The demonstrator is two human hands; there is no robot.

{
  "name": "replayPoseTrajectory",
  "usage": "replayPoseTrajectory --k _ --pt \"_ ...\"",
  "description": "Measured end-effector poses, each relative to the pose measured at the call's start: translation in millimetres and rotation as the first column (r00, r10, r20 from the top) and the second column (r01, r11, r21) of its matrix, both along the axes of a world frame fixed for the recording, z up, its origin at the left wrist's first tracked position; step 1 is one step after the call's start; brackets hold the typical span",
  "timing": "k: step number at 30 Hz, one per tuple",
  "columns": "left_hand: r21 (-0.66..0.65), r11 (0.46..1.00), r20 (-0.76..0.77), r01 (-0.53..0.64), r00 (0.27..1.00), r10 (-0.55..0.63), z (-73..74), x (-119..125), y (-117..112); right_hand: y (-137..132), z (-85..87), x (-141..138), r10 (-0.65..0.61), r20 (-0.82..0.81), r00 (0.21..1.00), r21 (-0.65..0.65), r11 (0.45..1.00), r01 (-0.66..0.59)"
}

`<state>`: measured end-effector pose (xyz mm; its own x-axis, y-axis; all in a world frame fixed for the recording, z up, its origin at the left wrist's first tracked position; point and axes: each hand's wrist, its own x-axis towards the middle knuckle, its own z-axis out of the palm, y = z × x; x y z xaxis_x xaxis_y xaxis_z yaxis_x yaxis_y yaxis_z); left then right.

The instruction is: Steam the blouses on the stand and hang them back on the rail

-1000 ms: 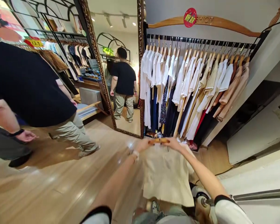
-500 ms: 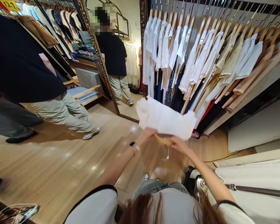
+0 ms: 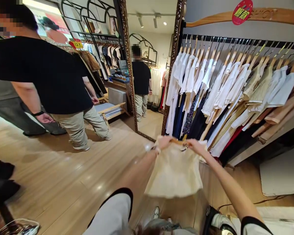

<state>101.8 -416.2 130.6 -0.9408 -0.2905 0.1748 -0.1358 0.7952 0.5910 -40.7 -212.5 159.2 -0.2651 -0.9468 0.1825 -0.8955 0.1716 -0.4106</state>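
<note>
A cream short-sleeved top hangs spread out in front of me, slightly blurred by motion. It is on a wooden hanger, whose bar shows between my hands at the neckline. My left hand is closed on the hanger's left side, and a watch or band circles that wrist. On the opposite side, my right hand grips the same hanger. Part of the hanger's metal hook shows just below the bar. The top's hem hangs above the floor, near my shoes.
A rack of white, beige and brown clothes stands beyond the top. To its left leans a tall ornate mirror. A person in a black shirt stands at left, near a wooden armchair. A cable crosses the floor at right.
The garment has swung down from beyond my hands and now hangs below them toward me. My view has tilted up and turned left. Both hands stay on the hanger.
</note>
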Motion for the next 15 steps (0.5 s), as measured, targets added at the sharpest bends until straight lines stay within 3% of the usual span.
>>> replayPoseTrajectory --k 1,3,5,7,8,9,11,13,15 --pt "-0.030 1.000 -0.050 -0.008 0.999 0.007 28.5 -16 -15 -9 25.9 -15 -0.021 -0.062 0.998 -0.055 0.998 0.018" --pt "-0.207 0.978 -0.283 -0.007 0.958 -0.053 90.9 -35 -37 -17 78.0 -34 -0.064 -0.172 0.983 -0.162 0.986 0.036" --pt "-0.345 0.936 -0.473 -0.066 0.874 -0.113 151.9 -33 -45 -15 123.5 -39 -0.079 -0.291 0.954 -0.282 0.959 -0.007" --pt "-0.419 0.895 -0.598 -0.152 0.788 -0.146 197.4 -17 -44 -6 153.1 -32 -0.151 -0.538 0.829 -0.444 0.887 -0.127" --pt "-0.437 0.879 -0.636 -0.190 0.756 -0.153 210.2 -6 -41 -1 159.6 -26 -0.191 -0.611 0.768 -0.488 0.855 -0.175" --pt "-0.448 0.867 -0.660 -0.220 0.735 -0.155 214.8 4 -38 3 159.8 -19 -0.221 -0.657 0.721 -0.512 0.832 -0.211" --pt "-0.454 0.858 -0.660 -0.241 0.738 -0.142 198.4 24 -32 4 140.2 -5 -0.225 -0.671 0.707 -0.515 0.827 -0.226" --pt "-0.435 0.876 -0.588 -0.210 0.802 -0.099 152.4 43 -26 0 95.1 11 -0.169 -0.620 0.766 -0.473 0.860 -0.194" --pt "-0.358 0.921 -0.429 -0.152 0.903 -0.017 90.5 66 -16 -5 30.3 33 -0.097 -0.492 0.865 -0.377 0.919 -0.111"
